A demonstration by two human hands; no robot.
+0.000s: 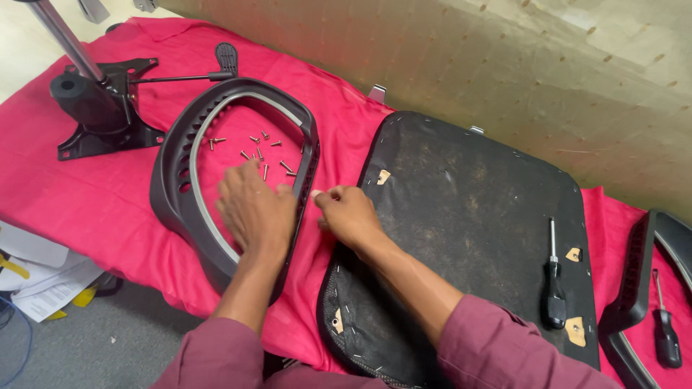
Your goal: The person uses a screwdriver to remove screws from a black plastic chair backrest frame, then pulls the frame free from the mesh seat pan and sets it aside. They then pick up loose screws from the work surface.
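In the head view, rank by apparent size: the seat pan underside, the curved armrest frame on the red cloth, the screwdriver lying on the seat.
1. Seat pan underside, largest.
2. Curved armrest frame.
3. Screwdriver, clearly smallest.

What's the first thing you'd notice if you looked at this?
The bright red cloth over the whole table, and on it a curved black chair frame ringing a scatter of small screws. The left hand reaches into that ring; the right hand rests beside it, by the upturned black seat.

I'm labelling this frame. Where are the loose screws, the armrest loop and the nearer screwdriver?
loose screws [261, 154]: head view, middle of the pile.
armrest loop [167, 173]: head view, left side.
nearer screwdriver [554, 299]: head view, black handle.
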